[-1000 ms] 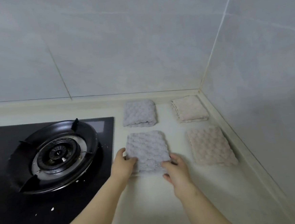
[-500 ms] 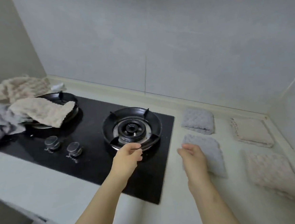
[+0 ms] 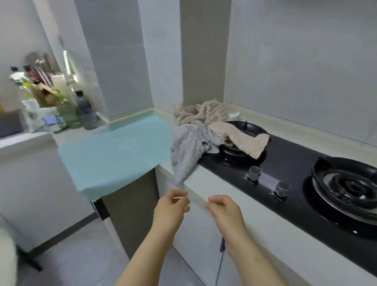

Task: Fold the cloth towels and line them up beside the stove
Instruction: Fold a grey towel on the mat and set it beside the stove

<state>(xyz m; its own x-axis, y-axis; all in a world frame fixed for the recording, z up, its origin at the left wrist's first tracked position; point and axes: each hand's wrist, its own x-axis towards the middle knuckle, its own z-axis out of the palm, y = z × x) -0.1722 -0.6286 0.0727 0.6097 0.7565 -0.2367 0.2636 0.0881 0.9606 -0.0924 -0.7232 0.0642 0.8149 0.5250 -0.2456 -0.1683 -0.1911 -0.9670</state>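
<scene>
A heap of unfolded towels lies at the stove's far left end. A grey towel (image 3: 189, 148) hangs over the counter's front edge, a beige towel (image 3: 241, 138) drapes across the left burner (image 3: 247, 129), and another beige towel (image 3: 199, 111) is bunched by the wall. My left hand (image 3: 171, 208) and my right hand (image 3: 224, 210) hover side by side in front of the counter, just below the grey towel's hanging tip, fingers loosely curled and holding nothing. The folded towels are out of view.
The black stove (image 3: 298, 179) has two knobs (image 3: 266, 180) and a right burner (image 3: 355, 188). A light blue mat (image 3: 114, 153) covers the lower counter on the left. Bottles and utensils (image 3: 51, 97) stand at the back left.
My view swung left from the folded towels to the unfolded heap. Both hands left the folded grey towel and moved left, now in front of the counter below the hanging grey towel.
</scene>
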